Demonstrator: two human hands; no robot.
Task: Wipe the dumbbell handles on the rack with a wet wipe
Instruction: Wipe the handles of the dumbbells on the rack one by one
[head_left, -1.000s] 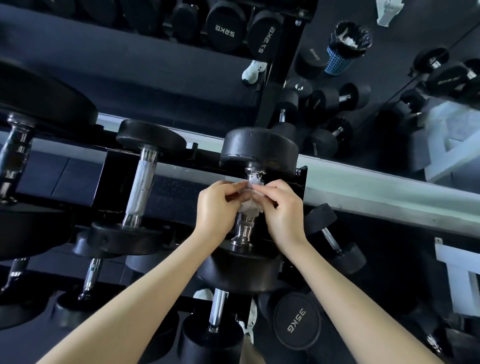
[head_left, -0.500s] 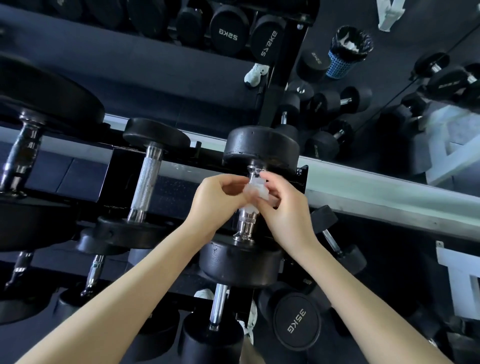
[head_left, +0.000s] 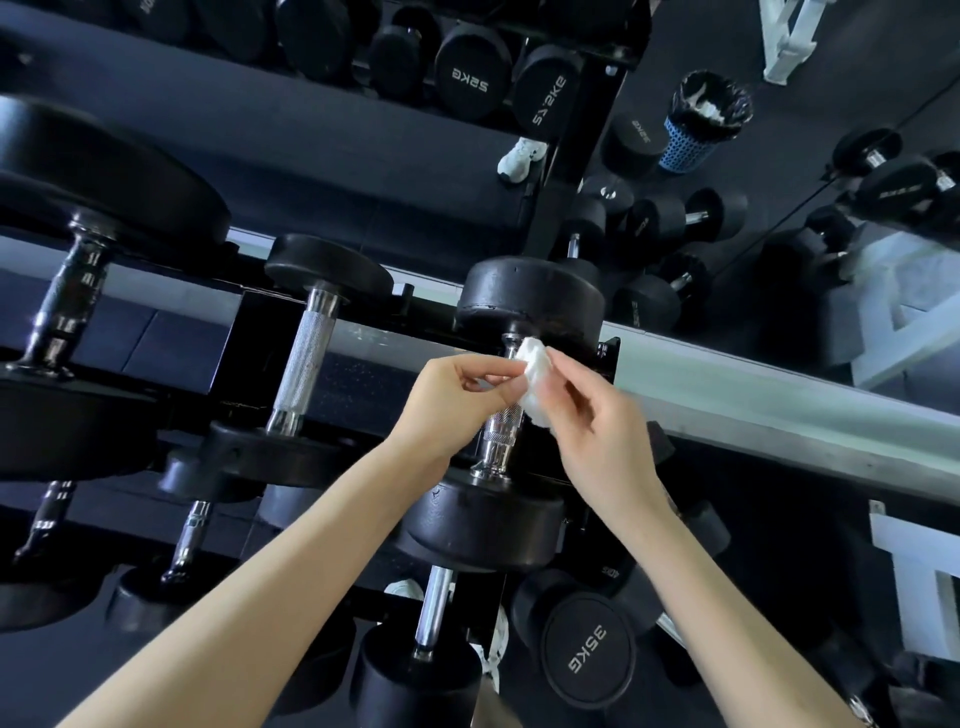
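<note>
The scene is dimly lit, with detail lost in black rubber. The brightest area is found at the right, where a white frame (head_left: 893, 343) is nearly blown out. Sharp glints are carried by the knurled handle (head_left: 306, 358); the wet wipe (head_left: 535, 384) is rendered almost pure white. The large dumbbell (head_left: 78, 249) at the left edge is smeared and stretched.
</note>
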